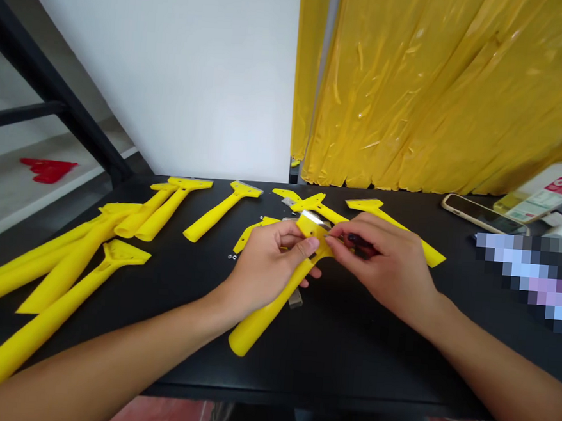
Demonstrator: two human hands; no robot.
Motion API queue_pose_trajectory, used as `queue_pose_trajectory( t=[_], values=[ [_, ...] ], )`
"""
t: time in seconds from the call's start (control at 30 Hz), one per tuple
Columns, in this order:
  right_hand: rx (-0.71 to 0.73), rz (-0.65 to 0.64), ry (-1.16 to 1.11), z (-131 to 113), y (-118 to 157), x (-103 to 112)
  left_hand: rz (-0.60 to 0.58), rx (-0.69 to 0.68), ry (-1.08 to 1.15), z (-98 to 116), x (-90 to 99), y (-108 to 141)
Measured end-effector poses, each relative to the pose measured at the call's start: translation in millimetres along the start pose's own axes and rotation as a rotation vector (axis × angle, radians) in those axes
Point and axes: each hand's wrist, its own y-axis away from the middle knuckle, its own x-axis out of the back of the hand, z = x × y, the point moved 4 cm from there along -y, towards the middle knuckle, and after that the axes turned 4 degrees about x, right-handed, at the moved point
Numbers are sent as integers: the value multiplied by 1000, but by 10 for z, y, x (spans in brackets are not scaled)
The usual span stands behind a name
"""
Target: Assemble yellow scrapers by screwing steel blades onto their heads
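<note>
Tabletop space [376, 365] separates the edge [229, 394] from left fingers [305, 248] gripping a yellow scraper [264, 323], right fingers [344, 253] a dark tool [361, 244].

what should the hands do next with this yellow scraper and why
Probably hold the yellow scraper steady in the left hand and let the right hand handle the small work at its head before using the dark tool: the right fingertips meet at the head's edge, while the tool lies tucked in that hand.
</note>
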Motion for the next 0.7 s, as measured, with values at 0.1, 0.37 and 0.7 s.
queue_pose_trajectory(
  t=[0.1, 0.37, 0.7],
  values=[
    [1, -19, -38, -20, -28, 54, -24, -18, -33, 17, -19, 27],
    [-10, -113, -113, -49, -35, 63, -43, -163, -189, 59, -59, 94],
    [-202, -197, -188, 9, -16, 40, 24, -316, -465, 88, -27, 123]
  ],
)
